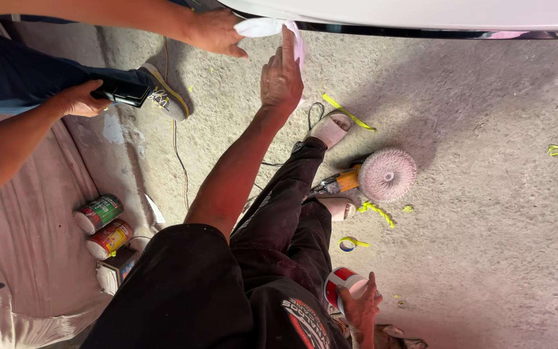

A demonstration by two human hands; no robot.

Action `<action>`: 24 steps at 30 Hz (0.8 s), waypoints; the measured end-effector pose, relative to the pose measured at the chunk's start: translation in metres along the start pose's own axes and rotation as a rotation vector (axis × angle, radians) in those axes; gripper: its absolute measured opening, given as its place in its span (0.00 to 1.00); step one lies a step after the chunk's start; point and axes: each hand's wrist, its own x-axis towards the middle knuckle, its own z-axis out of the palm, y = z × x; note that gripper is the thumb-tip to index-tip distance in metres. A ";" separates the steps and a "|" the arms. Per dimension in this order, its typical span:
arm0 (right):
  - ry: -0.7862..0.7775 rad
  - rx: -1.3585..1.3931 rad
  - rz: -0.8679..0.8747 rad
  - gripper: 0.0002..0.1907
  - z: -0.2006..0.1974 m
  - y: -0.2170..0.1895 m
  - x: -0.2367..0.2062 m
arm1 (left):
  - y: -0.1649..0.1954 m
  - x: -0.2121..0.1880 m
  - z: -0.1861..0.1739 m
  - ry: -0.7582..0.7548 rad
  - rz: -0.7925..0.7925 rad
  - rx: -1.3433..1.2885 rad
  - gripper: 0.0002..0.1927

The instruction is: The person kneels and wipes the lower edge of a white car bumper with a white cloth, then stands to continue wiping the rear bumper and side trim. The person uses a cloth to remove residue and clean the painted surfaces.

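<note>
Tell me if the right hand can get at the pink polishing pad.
Probably not yet: the right hand grips a red and white can, though only open floor lies before the pink polishing pad.

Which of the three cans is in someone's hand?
The red and white can, gripped by the person's hand; the other two cans lie on their sides on the pink sheet, untouched.
</note>
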 end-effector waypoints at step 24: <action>0.030 -0.031 -0.049 0.64 0.009 0.023 0.022 | 0.050 0.009 0.010 -0.147 0.261 0.091 0.43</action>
